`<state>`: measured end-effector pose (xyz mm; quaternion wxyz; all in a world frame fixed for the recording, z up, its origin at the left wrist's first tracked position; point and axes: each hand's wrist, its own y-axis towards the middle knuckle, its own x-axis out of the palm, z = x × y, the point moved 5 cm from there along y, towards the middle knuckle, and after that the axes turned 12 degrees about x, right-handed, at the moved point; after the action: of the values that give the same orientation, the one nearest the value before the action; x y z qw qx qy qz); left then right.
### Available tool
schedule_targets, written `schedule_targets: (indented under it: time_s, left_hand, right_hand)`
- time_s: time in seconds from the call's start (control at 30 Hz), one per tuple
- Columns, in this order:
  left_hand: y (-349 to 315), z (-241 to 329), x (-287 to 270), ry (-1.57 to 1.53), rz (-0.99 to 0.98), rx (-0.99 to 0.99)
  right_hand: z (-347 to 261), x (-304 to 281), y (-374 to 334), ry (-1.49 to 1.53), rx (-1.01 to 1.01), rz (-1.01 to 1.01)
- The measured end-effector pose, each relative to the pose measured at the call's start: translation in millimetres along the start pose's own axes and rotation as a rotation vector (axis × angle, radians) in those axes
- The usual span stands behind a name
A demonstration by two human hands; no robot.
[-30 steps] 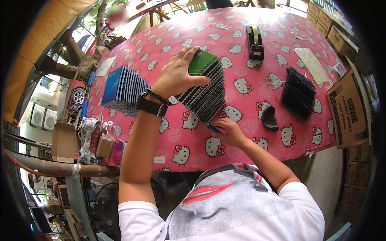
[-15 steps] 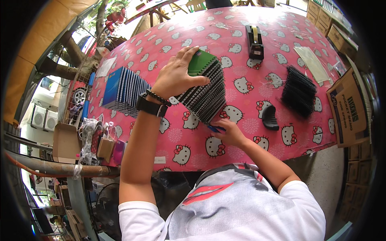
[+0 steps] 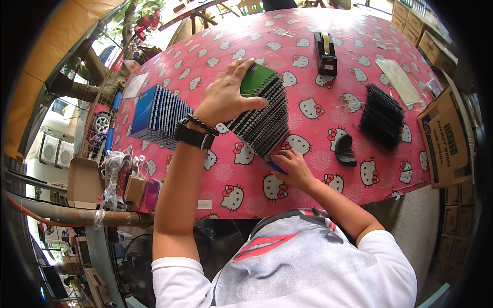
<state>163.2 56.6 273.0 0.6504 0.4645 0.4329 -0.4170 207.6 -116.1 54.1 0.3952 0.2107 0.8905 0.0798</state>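
Note:
A tall stack of green-covered spiral notebooks (image 3: 263,115) stands in the middle of the table, black coils facing right. Across its upper left side lies my left hand (image 3: 228,95), gripping the stack with the thumb over the green cover and the fingers at the far edge. My right hand (image 3: 294,167) is low by the near bottom corner of the stack, closed around a blue-handled tool (image 3: 276,167). Its working end is hidden, so its exact kind cannot be told. To the left sits another stack of spiral notebooks (image 3: 159,117) with blue covers.
On the pink patterned table (image 3: 318,123) are a tape dispenser (image 3: 326,55), a pile of black coils (image 3: 381,117) and a curved black piece (image 3: 345,150). A cardboard box (image 3: 446,138) stands at the right edge. Small packaged items (image 3: 120,177) crowd the near left corner.
My right hand has shifted slightly, its fingers now lying further over the blue-handled tool by the stack's corner. My left hand and both notebook stacks have stayed in place.

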Motion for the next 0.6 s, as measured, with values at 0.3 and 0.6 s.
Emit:
schedule_targets:
  time_s: [0.3,0.6]
  left_hand:
    - [-2,-2,-1,0.011,0.001,-0.008]
    - [-2,-2,0,-0.011,0.006,-0.004]
  right_hand:
    - [2,1,12,0.262,0.144,-0.178]
    - [-4,-10,12,0.010,0.100,-0.197]
